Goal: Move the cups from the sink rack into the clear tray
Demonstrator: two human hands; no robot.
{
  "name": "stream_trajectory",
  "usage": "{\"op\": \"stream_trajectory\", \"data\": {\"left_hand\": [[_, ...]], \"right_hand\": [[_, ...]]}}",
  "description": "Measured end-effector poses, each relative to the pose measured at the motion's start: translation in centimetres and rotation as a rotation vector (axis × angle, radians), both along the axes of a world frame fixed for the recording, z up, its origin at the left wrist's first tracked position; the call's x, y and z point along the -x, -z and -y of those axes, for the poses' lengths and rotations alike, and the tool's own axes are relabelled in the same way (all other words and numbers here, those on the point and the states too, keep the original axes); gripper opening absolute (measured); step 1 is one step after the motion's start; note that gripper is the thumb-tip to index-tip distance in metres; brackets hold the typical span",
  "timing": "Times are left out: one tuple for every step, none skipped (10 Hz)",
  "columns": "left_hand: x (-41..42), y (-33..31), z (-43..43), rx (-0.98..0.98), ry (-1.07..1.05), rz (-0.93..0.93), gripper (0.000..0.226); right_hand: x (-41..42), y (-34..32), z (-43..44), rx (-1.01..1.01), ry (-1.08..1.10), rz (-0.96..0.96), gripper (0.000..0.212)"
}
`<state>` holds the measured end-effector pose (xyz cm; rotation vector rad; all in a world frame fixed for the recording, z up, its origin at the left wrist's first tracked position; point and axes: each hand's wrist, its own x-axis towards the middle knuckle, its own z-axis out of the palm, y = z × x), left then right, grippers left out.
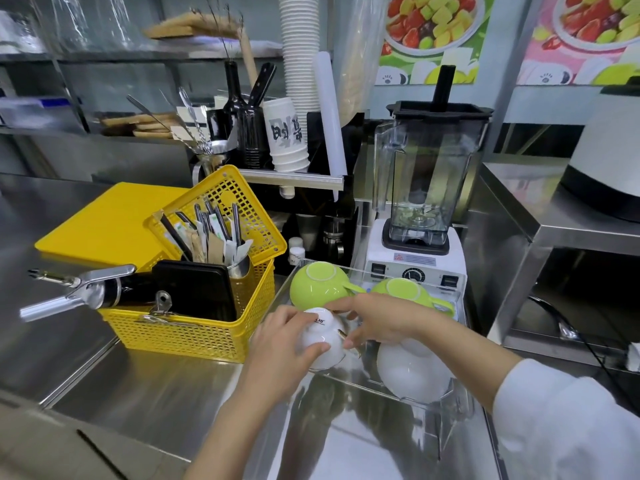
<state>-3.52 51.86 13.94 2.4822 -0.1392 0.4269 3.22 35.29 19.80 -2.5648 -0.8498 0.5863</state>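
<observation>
White cup, upside down, sits at the clear tray's near-left corner; left hand fingers wrap its body, right hand fingers pinch its handle. Two green cups stand behind.

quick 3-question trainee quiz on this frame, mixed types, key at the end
1. True or false: every cup in the clear tray sits upside down.
2. How many green cups are in the tray? A) one B) two C) three
3. Fill in: the left hand grips a small ____ cup while the right hand steadies it near the handle.

Key:
1. True. Both green cups and the large white cup show their bases up, as does the held one.
2. B
3. white
</observation>
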Motion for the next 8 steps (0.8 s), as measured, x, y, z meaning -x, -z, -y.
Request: {"op": "stream_trajectory", "data": {"left_hand": [[0.0, 0.0, 0.1, 0.001, 0.001, -0.008, 0.042], [0.0, -0.1, 0.1, -0.003, 0.000, -0.024, 0.042], [-0.1, -0.1, 0.1, 0.001, -0.016, -0.040, 0.042], [0.0, -0.3, 0.3, 0.017, -0.028, -0.056, 0.043], [-0.1, -0.3, 0.4, 0.026, -0.045, -0.038, 0.043], [-0.3, -0.4, 0.4, 0.014, -0.052, -0.049, 0.043], [-0.3, -0.3, 0.5, 0.005, -0.039, -0.037, 0.042], [-0.2, -0.2, 0.4, -0.004, -0.060, -0.019, 0.041]], "right_hand": [[-0.1, 0.2, 0.1, -0.007, -0.023, -0.003, 0.048], [-0.2, 0.3, 0.5, 0.043, -0.007, 0.052, 0.060], [-0.2, 0.4, 1.0, 0.028, 0.016, 0.101, 0.062], [0.0, 0.1, 1.4, 0.018, 0.009, 0.123, 0.058], [-0.2, -0.1, 2.1, -0.019, 0.046, 0.113, 0.061], [-0.1, -0.1, 2.8, -0.012, 0.054, 0.085, 0.059], [0.1, 0.1, 3.1, -0.002, 0.051, 0.086, 0.059], [0.2, -0.3, 3.3, -0.033, 0.056, 0.127, 0.059]]}}
